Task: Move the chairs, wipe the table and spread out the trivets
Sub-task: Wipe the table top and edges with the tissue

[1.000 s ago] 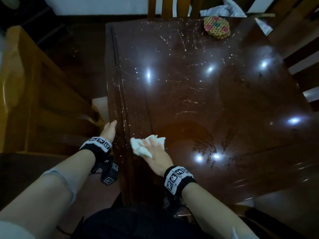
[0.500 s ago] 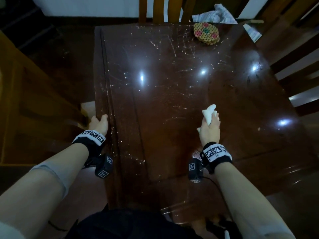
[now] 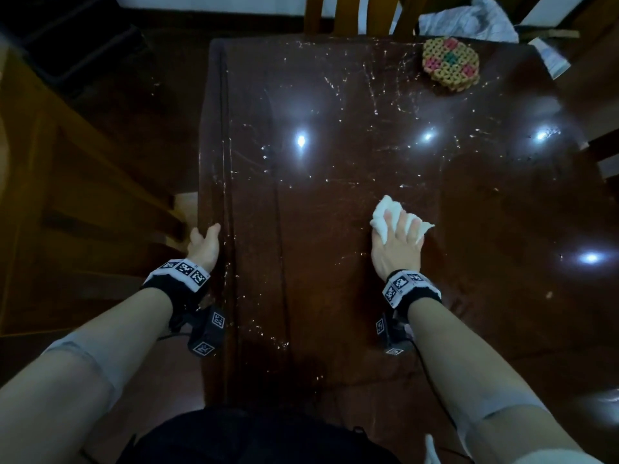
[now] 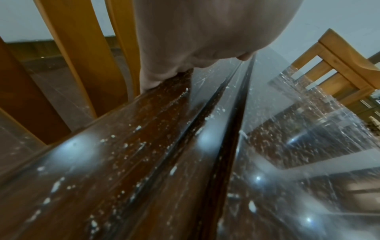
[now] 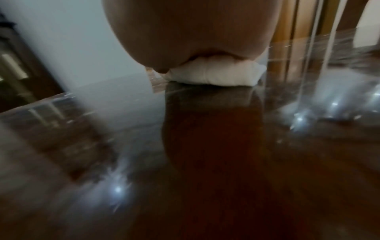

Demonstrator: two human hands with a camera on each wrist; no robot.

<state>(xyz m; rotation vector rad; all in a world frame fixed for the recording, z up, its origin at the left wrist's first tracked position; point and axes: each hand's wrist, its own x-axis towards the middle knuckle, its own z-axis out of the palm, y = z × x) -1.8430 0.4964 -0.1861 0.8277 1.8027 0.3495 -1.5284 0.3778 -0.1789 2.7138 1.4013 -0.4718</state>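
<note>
A dark glossy wooden table (image 3: 318, 313) fills the middle of the head view, speckled with white crumbs and streaks on its far and left parts. My right hand (image 3: 398, 242) lies flat on a crumpled white cloth (image 3: 383, 214) in the middle of the top and presses it down; the right wrist view shows the cloth (image 5: 216, 74) squashed under my palm. My left hand (image 3: 204, 244) holds the table's left edge, thumb on top, as the left wrist view (image 4: 156, 81) confirms. A stack of colourful woven trivets (image 3: 450, 63) sits at the far right corner.
A wooden chair (image 3: 83, 202) stands close beside the table's left edge, its slats (image 4: 82, 48) just beyond my left hand. Another chair (image 3: 348, 15) is at the far end and a third (image 3: 603, 152) on the right. White crumpled cloth or plastic (image 3: 475, 21) lies behind the trivets.
My right hand slid the cloth from the near left edge rightwards and farther onto the table, and now lies flatter on it. My left hand stayed on the left edge.
</note>
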